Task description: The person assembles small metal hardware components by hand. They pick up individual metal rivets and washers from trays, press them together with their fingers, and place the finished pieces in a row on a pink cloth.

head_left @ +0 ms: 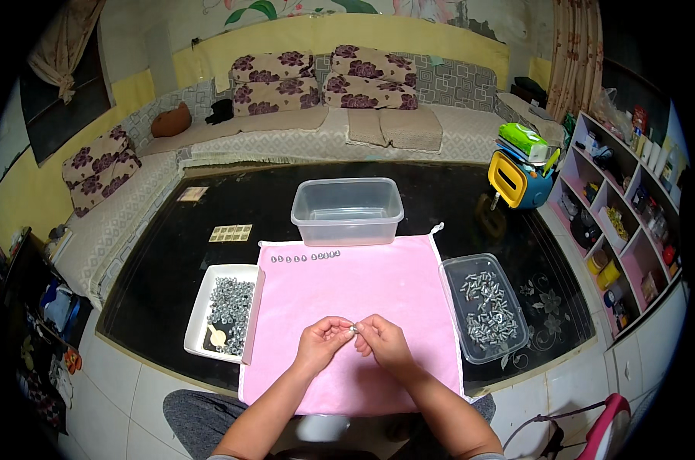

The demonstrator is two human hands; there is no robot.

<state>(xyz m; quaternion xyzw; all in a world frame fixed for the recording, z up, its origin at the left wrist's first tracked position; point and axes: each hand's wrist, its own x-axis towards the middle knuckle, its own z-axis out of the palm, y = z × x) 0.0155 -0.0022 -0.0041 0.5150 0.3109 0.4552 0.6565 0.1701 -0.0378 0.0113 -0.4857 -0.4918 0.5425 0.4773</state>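
Looks like we're on fingertip work: left hand point(322, 343) and right hand point(384, 342) pinch one small metal piece point(353, 330) over the pink cloth point(347, 287); next probably needs steady fingers. Counts: about ten metal bits point(314, 257) near cloth's far edge, one tub point(347, 231) beyond, white tray point(232, 271) left, clear tray point(479, 263) right, heaps uncountable

No word, number or sign could be read. The green package point(524, 141) towards two o'clock and the panelled card point(231, 233) on the desk point(248, 199) at nine o'clock perhaps bore print, too small to make out.
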